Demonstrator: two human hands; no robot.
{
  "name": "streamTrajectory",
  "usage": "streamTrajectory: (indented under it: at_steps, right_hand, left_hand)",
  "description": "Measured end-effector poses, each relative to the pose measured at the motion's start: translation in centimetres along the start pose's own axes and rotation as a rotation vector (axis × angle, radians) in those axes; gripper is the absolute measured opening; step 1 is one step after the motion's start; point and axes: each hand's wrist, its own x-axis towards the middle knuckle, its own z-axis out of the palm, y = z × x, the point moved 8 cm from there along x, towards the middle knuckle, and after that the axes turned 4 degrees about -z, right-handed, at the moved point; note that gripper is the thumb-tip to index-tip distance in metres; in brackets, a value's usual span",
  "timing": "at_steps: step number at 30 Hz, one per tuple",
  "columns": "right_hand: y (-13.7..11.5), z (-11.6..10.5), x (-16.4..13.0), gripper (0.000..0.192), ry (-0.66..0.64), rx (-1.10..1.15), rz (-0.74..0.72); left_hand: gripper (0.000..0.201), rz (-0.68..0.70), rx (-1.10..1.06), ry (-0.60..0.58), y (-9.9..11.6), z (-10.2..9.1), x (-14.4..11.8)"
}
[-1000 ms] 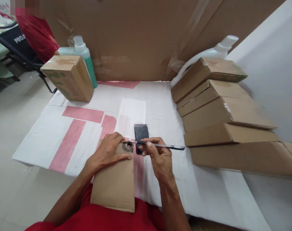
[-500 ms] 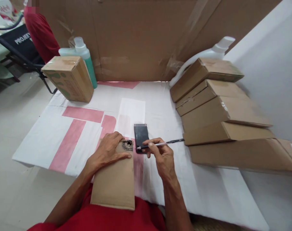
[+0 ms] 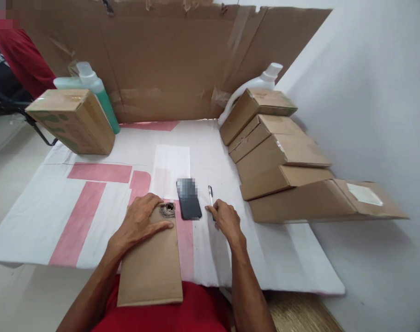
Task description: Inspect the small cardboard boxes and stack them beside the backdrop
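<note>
Brown package (image 3: 151,263) lies flat on the tabletop (image 3: 40,216), long axis running away from the person; near end hangs over the tabletop edge onto the red shirt. Dark smudged mark at its far right corner, detail unreadable. Left hand (image 3: 141,223) flat on the package's far end, fingers spread, gripping nothing. Phone (image 3: 188,199) just right of that corner, screen blurred. Pen (image 3: 212,203) right of the phone, pointing away; right hand (image 3: 225,219) rests on its near end, hiding it, fingers loosely curled, not clamped.
</note>
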Motion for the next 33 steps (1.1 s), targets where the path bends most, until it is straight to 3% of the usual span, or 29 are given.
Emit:
streamTrajectory:
  at_steps: [3,7,12,15,20,23,27,29,33]
  right_hand:
    - [-1.2,-0.3,-0.6,0.022,0.065,-0.03,-0.01]
    - [-5.2,0.8,-1.3,0.035,0.065,0.018,-0.128]
    - [-7.7,2.7,-0.7,0.051,0.037,0.006,-0.047]
    - [-7.4,3.2,-0.1,0.053,0.065,0.267,0.001]
    - [-7.5,4.5,-0.1,0.023,0.021,0.626,-0.08]
    - [-7.2,3.8,-1.3,0.031,0.01,0.763,-0.113]
    - [-7.4,1.0,-4.2,0.056,-0.133,1.288,-0.113]
    - [-8.4,-0.9,-6.0,0.06,-0.24,1.539,-0.144]
    - [-11.7,-2.1,-9.2,0.068,-0.527,1.805,-0.177]
  left_hand:
    - [0.041,0.007,0.004,0.006,-0.1,0.1,0.0]
    - [0.041,0.02,0.009,0.018,-0.3,0.3,0.1]
    - [0.044,0.052,0.024,0.035,-0.3,0.3,0.0]
    - [0.046,0.054,0.04,0.023,-0.4,0.6,0.0]
    - [0.048,0.063,0.035,0.022,-0.6,0.7,0.0]
    - [0.047,0.066,0.046,0.026,-0.5,0.7,0.0]
    - [0.046,0.066,0.044,0.026,-0.5,0.7,0.1]
    - [0.045,0.057,0.046,0.022,-0.5,0.7,0.1]
    - [0.04,0.054,0.044,0.023,-0.3,0.5,0.1]
